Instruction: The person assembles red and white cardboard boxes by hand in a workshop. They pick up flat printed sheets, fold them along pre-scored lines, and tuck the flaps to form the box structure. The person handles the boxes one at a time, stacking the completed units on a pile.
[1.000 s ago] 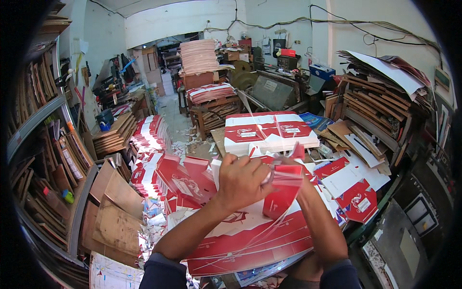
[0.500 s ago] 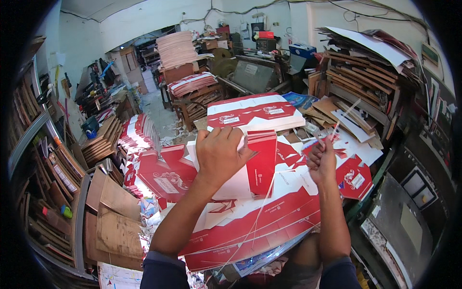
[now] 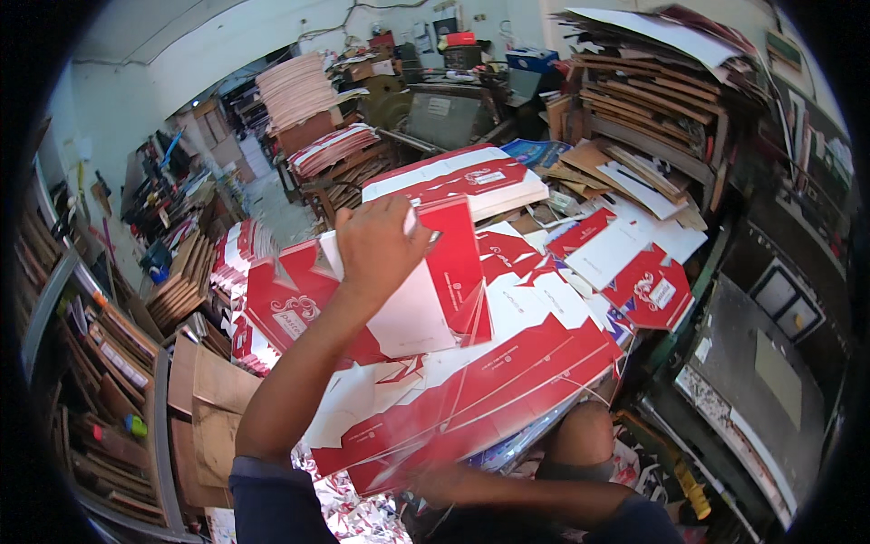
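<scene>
Near the middle of the frame, the left hand (image 3: 382, 243) is gripping the top of a red and white card bundle (image 3: 460, 263). Its fingers are bending over the top edge and clamping on the cards. The bundle is standing on its edge, with a white side and a red side showing. The right hand (image 3: 437, 485) is reaching across the bottom middle of the frame, close to the near edge of some big red and white sheets (image 3: 489, 399). It is looking very blurry, so I cannot tell if its fingers are apart, together or holding something. The big sheets are lying flat under the bundle. A red card with white swirls (image 3: 281, 290) is standing just to the left of the bundle. A thick stack of printed sheets (image 3: 503, 186) is sitting behind it, higher in the frame. Another swirly red card (image 3: 648, 290) is lying toward the right side. A tall pale stack (image 3: 294, 91) is rising in the upper left, and brown boards (image 3: 648, 104) are piling up in the upper right. Paper scraps (image 3: 358, 512) are lying near the bottom, left of the right hand.
</scene>
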Available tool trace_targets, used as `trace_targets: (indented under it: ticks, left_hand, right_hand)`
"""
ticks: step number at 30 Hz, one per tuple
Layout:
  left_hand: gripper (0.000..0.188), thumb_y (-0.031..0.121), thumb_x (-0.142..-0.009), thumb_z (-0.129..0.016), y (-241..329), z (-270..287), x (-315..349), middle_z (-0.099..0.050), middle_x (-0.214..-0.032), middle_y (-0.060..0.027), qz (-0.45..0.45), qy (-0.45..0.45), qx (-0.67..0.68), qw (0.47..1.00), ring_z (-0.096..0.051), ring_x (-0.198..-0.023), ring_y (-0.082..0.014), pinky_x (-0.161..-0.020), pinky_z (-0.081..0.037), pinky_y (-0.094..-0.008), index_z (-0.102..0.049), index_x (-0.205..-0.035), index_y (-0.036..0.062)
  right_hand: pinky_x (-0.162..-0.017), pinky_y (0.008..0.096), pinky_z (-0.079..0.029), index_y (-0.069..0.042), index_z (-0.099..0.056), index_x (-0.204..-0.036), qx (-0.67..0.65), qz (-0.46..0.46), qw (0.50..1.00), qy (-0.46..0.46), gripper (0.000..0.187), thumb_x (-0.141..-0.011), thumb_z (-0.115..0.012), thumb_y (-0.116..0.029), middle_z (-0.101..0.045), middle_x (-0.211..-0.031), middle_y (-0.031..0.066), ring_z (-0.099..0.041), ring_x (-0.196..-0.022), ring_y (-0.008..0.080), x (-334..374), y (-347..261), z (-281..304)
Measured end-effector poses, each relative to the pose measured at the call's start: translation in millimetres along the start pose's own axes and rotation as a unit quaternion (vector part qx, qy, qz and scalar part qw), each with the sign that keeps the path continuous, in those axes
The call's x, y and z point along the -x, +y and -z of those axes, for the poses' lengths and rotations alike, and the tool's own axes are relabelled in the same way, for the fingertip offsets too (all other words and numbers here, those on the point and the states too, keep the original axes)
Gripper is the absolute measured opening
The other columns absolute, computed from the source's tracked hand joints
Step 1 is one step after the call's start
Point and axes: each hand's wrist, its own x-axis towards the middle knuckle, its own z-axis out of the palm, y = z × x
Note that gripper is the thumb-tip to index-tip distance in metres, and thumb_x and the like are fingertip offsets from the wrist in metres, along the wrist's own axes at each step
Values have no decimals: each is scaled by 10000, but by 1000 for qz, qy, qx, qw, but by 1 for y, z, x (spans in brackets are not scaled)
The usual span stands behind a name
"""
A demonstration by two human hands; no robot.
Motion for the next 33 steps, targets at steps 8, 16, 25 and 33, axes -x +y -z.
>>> trace_targets:
  ticks: [8,16,25,33]
  left_hand:
    - [236,256,-851,-644,-1,18,-4,-645,-852,-169,-11,-101,8,995,-629,-817,-384,-732,-414,-499,-588,-920,37]
    - [222,195,-890,-593,-1,35,-7,-613,-945,-205,-37,-165,71,983,-593,-911,-423,-782,-416,-520,-564,-1019,17]
    - [398,222,-926,-648,-16,58,-25,-625,-1101,-238,31,-308,334,890,-613,-1063,-367,-892,-463,-420,-536,-1249,18]
    - [393,297,-876,-770,12,44,-22,-694,-929,-146,-43,-232,194,952,-674,-858,-221,-755,-510,-370,-639,-1125,23]
  right_hand:
    - [-891,338,-505,-55,-584,-1143,-62,288,887,355,240,-954,-681,-166,-630,-1099,109,-613,-1051,185,25,-26,56]
    - [-1160,485,-286,109,-207,-1510,5,209,791,574,784,-1029,-480,-447,-310,-1513,359,-332,-1418,476,-8,-12,174]
    - [-852,264,-505,-7,-593,-1259,-158,267,804,507,332,-1035,-587,-252,-686,-1054,54,-607,-954,78,-4,2,191]
    - [-728,271,-478,-26,-676,-1182,-175,285,849,410,317,-974,-685,-265,-672,-926,17,-573,-824,76,9,18,210]
